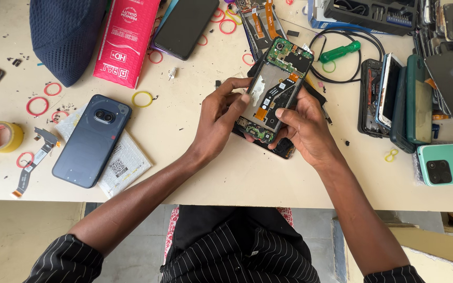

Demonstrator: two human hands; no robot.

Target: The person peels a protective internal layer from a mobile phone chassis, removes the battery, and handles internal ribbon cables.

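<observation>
Both hands hold an opened phone [276,94] above the middle of the counter [184,136], its back cover off and its circuit boards showing. The left hand [218,118] clasps its left edge, thumb on the inner plate; the right hand [302,128] supports its lower right side. Toward the counter's left edge lie a dark blue phone [93,141] and a yellow tape roll [1,136]. A green screwdriver [340,52] lies near the far edge.

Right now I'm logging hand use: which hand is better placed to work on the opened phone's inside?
Probably the right hand: its fingertip rests on the opened phone interior, while the left hand grips its edge, steadying it.
</observation>
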